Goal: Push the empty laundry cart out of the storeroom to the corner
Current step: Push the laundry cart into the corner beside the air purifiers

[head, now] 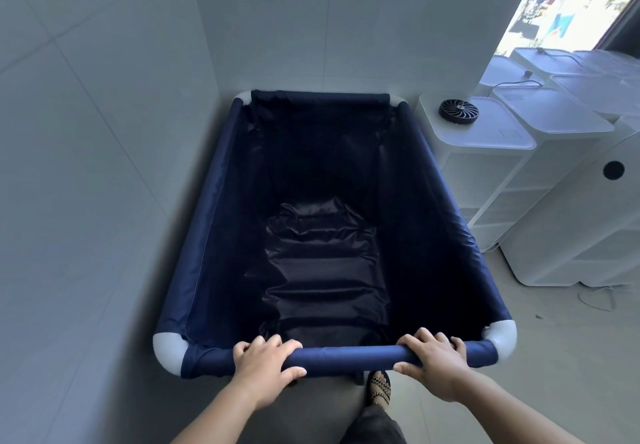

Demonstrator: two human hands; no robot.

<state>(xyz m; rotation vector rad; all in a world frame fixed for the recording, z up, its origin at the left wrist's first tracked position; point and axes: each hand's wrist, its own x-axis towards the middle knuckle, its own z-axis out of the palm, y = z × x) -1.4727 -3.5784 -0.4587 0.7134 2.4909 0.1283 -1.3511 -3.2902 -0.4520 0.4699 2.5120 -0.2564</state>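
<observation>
The laundry cart (322, 235) is seen from above with its dark blue cloth liner empty, and its far end is set into the corner formed by the left wall (86, 166) and the back wall (329, 27). The near rail (346, 357) is gripped by both hands: the left hand (263, 362) is wrapped over it left of centre, fingers curled across the top and thumb beneath, and the right hand (431, 357) is closed on it in the same way right of centre. The cart's left side appears to run close along the wall, while its right side stands near a white air purifier (485, 166), on which a small black fan (458, 111) rests. The task is judged to be close to completion, since little or no room is left ahead. Any final push should be applied evenly through both hands and kept slow, so that the cart is held straight and is not swung into the purifier. A sandalled foot (379, 388) is placed just behind the rail and should be kept clear of the frame.
</observation>
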